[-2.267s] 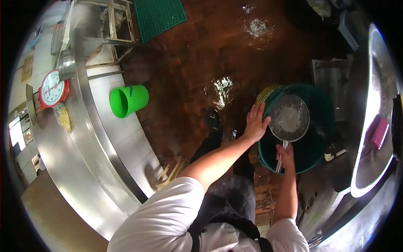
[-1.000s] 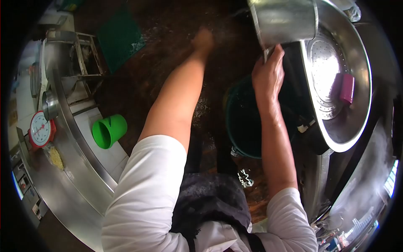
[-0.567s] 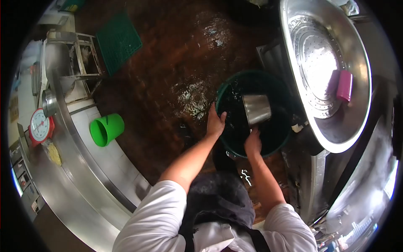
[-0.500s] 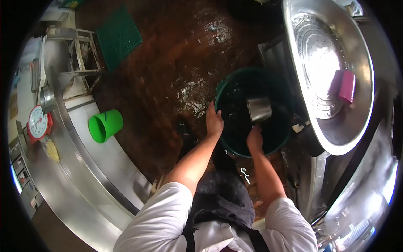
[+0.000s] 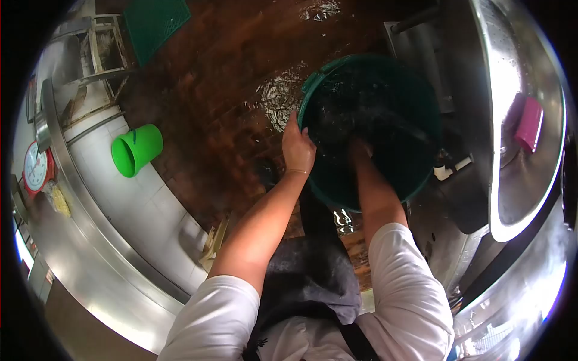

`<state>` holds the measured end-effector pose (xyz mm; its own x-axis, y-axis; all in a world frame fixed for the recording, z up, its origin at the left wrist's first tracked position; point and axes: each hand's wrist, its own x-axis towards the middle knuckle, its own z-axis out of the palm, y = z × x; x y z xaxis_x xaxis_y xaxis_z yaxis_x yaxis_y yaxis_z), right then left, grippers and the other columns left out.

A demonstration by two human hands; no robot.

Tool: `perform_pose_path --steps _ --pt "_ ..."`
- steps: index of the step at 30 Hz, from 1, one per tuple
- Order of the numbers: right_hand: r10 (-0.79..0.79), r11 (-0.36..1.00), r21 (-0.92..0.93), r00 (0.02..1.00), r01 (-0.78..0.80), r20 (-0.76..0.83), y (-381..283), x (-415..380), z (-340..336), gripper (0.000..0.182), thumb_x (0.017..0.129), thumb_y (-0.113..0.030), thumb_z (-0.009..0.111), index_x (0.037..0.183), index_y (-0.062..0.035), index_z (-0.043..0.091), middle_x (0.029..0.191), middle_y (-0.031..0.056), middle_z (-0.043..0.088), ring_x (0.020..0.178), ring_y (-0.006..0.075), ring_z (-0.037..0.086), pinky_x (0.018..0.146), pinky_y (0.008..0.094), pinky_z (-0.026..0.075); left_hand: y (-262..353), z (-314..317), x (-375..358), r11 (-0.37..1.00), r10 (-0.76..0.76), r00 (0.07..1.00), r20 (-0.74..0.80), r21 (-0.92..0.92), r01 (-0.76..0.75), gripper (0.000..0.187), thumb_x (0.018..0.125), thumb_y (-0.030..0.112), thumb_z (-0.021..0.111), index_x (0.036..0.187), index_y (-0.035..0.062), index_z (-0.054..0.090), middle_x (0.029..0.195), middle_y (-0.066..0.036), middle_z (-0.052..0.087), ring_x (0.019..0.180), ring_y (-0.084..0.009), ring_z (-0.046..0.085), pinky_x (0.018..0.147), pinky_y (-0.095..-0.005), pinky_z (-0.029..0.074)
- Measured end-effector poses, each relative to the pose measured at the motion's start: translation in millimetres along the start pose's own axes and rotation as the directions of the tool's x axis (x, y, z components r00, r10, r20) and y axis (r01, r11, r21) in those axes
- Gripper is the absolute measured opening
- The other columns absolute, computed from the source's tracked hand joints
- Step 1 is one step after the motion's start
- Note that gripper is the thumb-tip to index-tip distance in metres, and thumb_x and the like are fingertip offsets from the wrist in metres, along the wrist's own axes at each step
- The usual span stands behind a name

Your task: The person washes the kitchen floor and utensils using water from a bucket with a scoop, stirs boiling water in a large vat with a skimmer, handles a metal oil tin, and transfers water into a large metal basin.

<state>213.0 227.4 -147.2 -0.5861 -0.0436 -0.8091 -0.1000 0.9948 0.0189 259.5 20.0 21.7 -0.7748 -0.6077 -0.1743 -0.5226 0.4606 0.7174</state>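
A large dark green tub (image 5: 376,195) stands on the wet floor in front of me, with dark water stirring inside it. At the tub's left rim, my left hand (image 5: 299,147) grips the edge, thumb toward the inside. Down in the tub, my right hand (image 5: 361,147) is closed and partly lost in the dark. The metal cup seen in it half a second ago is hidden from view now, somewhere below the hand in the tub.
On the right stands a big metal basin (image 5: 500,198) with a pink cup (image 5: 530,125) in it. To the left are a green bucket (image 5: 147,147) lying tilted, a steel counter (image 5: 108,253), a red scale (image 5: 37,167) and a green crate (image 5: 155,24). The brick floor (image 5: 205,120) is wet.
My right hand has gone deeper into the tub, and the metal cup has dropped out of sight. Water there is now stirred up. My left hand stays on the rim. The view has shifted.
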Motion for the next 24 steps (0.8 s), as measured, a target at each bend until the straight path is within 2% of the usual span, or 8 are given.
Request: perform_pose_path --steps 2,8,13,15,19,21,23,24 --pt "-0.035 0.989 0.147 0.999 0.033 0.016 17.7 10.5 9.9 0.039 0.091 -0.025 0.060 0.127 -0.0098 0.061 0.120 0.0191 0.066 0.112 0.0367 0.064 0.090 0.0459 0.053 -2.9 3.5 -0.5 0.999 0.034 0.999 -0.029 0.009 -0.034 0.051 0.092 0.002 0.055 0.141 -0.0046 0.041 0.131 -0.029 0.053 0.121 -0.0445 0.052 0.102 -0.0446 0.043" --pt "-0.157 0.800 0.506 0.927 0.322 -0.342 49.1 -77.2 -5.2 0.045 0.076 -0.013 0.069 0.119 -0.0030 0.060 0.110 0.0255 0.066 0.106 0.0457 0.061 0.088 0.0461 0.051 -8.4 -0.7 -0.1 0.985 -0.023 0.999 0.039 -0.171 0.029 0.055 0.091 0.004 0.056 0.143 -0.0032 0.039 0.135 -0.028 0.050 0.124 -0.0441 0.050 0.107 -0.0448 0.039" --pt "-0.157 0.846 0.441 0.931 0.298 -0.329 14.9 -205.0 -101.8 0.042 0.077 -0.017 0.068 0.115 -0.0005 0.059 0.104 0.0286 0.066 0.104 0.0469 0.061 0.086 0.0491 0.051 -47.5 -23.4 -3.0 0.970 -0.024 0.983 0.181 -0.234 0.067 0.073 0.094 0.024 0.062 0.153 0.0010 0.025 0.153 -0.024 0.035 0.133 -0.0360 0.047 0.112 -0.0401 0.036" --pt "-0.184 0.811 0.473 0.918 0.343 -0.350 -16.5 -257.2 -143.6 0.042 0.076 -0.019 0.068 0.113 0.0004 0.060 0.102 0.0296 0.067 0.101 0.0473 0.062 0.085 0.0501 0.051 -42.9 -77.5 -15.7 0.884 -0.186 0.940 0.286 -0.369 0.287 0.075 0.095 0.026 0.062 0.154 0.0016 0.022 0.154 -0.023 0.033 0.131 -0.0333 0.049 0.109 -0.0391 0.040" --pt "-0.225 0.772 0.551 0.947 0.317 -0.230 -88.4 -340.8 -202.3 0.044 0.077 -0.018 0.069 0.113 0.0038 0.059 0.101 0.0312 0.066 0.099 0.0464 0.064 0.082 0.0479 0.053 -110.3 -149.5 -70.5 0.821 -0.252 0.951 0.181 -0.479 0.309 0.080 0.094 0.023 0.067 0.155 0.0028 0.019 0.155 -0.022 0.033 0.121 -0.0297 0.056 0.099 -0.0355 0.047" --pt "-0.373 0.655 0.571 0.869 0.495 -0.326 -119.8 -337.9 -186.4 0.042 0.079 -0.017 0.068 0.114 0.0045 0.058 0.094 0.0249 0.070 0.082 0.0395 0.070 0.070 0.0446 0.054 -151.7 -185.6 -106.7 0.752 -0.325 0.933 0.156 -0.555 0.355 0.084 0.093 0.021 0.068 0.156 0.0033 0.016 0.155 -0.021 0.033 0.117 -0.0283 0.058 0.096 -0.0330 0.048" --pt "-0.453 0.440 0.881 0.890 0.174 0.051 -167.7 -350.4 -218.6 0.033 0.082 -0.014 0.068 0.108 0.0029 0.058 0.078 0.0135 0.066 0.061 0.0259 0.065 0.053 0.0376 0.050 -172.2 -227.0 -143.4 0.797 -0.376 0.923 0.085 -0.479 0.369 0.086 0.093 0.022 0.069 0.156 0.0036 0.014 0.155 -0.021 0.031 0.110 -0.0257 0.061 0.095 -0.0311 0.048" --pt "-0.554 0.300 0.935 0.832 0.190 0.009 -183.8 -335.7 -209.8 0.028 0.082 -0.012 0.068 0.104 0.0006 0.056 0.074 0.0093 0.061 0.055 0.0201 0.059 0.048 0.0344 0.046 -188.1 -242.2 -162.3 0.821 -0.420 0.906 0.063 -0.400 0.408 0.086 0.092 0.021 0.070 0.156 0.0039 0.015 0.156 -0.020 0.031 0.107 -0.0246 0.061 0.095 -0.0309 0.048"
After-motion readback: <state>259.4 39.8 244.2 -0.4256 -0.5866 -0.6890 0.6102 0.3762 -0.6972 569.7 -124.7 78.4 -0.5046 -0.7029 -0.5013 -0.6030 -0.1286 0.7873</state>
